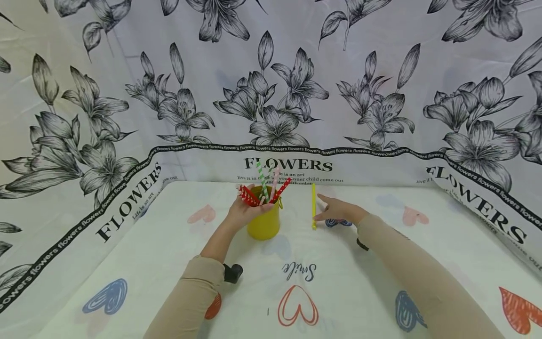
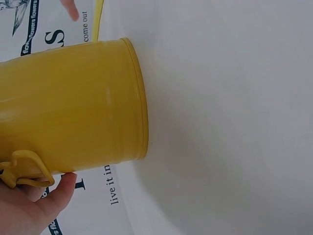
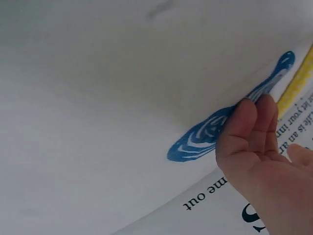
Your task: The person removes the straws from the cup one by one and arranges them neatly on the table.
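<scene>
In the head view a small yellow bucket (image 1: 263, 226) stands upright on the table, with several paper straws in it: red with white dots (image 1: 250, 197), green-striped (image 1: 260, 178) and pink (image 1: 276, 178). My left hand (image 1: 244, 212) grips the bucket near its rim. The left wrist view shows the bucket's smooth side (image 2: 73, 107) and fingertips beside its wire handle loop (image 2: 34, 169). A single yellow straw (image 1: 314, 205) lies lengthwise to the bucket's right. My right hand (image 1: 340, 210) is beside it, thumb and index finger spread, fingertips right at the straw's near end.
A white tablecloth (image 1: 298, 254) printed with hearts and words covers the table. Behind and at both sides hang white curtains (image 1: 288, 127) with black flower prints and a lettered band. A blue printed heart (image 3: 210, 132) lies under the right hand.
</scene>
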The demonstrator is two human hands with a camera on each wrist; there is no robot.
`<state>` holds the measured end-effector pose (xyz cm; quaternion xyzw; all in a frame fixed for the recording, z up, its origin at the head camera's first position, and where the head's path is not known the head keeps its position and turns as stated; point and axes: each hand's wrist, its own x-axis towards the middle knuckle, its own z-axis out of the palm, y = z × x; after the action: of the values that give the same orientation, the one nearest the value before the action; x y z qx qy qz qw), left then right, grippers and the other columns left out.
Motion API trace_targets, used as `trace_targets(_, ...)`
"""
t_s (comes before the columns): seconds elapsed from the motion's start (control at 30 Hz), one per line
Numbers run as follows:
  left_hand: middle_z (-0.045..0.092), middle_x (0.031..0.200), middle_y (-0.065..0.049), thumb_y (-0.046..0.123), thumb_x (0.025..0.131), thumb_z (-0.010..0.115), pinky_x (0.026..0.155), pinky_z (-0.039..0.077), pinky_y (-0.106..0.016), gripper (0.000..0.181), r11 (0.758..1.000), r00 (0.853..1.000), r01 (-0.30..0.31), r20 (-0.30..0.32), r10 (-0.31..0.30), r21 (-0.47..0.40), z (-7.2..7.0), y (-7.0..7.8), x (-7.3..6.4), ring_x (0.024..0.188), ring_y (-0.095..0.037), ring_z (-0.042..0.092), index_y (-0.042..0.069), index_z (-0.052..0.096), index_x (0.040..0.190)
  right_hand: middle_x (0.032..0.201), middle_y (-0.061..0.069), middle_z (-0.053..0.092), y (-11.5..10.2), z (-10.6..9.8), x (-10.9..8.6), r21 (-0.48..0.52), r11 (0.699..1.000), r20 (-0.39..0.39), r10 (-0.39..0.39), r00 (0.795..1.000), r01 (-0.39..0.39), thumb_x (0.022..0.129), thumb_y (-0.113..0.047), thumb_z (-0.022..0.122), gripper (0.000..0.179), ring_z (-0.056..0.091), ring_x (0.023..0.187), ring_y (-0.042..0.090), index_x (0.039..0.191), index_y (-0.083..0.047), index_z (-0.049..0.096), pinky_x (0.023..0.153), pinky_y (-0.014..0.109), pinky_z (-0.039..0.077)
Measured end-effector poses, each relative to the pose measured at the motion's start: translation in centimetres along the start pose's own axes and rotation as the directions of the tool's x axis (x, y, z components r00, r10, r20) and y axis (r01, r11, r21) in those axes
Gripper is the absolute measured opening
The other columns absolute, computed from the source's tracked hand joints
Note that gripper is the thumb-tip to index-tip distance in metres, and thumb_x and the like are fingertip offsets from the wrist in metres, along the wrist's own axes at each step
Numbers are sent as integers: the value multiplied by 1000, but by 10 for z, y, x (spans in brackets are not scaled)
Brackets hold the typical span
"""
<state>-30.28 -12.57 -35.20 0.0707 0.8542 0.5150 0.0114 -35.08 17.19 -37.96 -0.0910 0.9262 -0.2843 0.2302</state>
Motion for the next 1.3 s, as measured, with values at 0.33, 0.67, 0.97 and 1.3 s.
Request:
trace_targets(0.33, 50, 149, -18, 35, 88, 78, 116, 34, -57, 85, 999, 1000, 19, 1, -19, -29, 0, -2, 2, 139, -40, 44, 7, 33, 154, 151, 29, 42, -11, -10, -27, 109, 989, -95, -92, 991, 102, 97, -29, 67, 86, 49, 133, 45, 162, -12, 13, 109, 60, 41)
trace_targets(0.67, 51, 149, -16, 37, 88, 77, 116, 33, -59, 81, 1000, 1000, 16, -2, -16, -12, -1, -1, 2, 139, -39, 45, 10, 37, 153, 161, 15, 34, -36, 3, -38, 408, 867, -195, -225, 955, 287, 99, -23, 66, 83, 44, 141, 38, 162, -16, 14, 113, 63, 34)
trace_targets(0.97, 51, 149, -16, 36, 87, 78, 116, 33, -59, 83, 1000, 1000, 18, -5, -18, -17, 1, -1, 3, 139, -39, 45, 9, 36, 154, 157, 5, 41, -58, 15, -34, 505, 808, -223, -218, 950, 304, 98, -24, 67, 81, 47, 140, 32, 162, -24, 17, 116, 63, 30)
trace_targets(1.3, 52, 149, -16, 38, 87, 78, 116, 32, -59, 85, 1000, 1000, 18, -13, -18, -13, 1, -2, 2, 138, -38, 46, 8, 36, 154, 155, 6, 45, -79, 21, -25, 584, 755, -235, -196, 952, 299, 100, -20, 63, 74, 40, 144, 36, 162, -24, 21, 115, 70, 22)
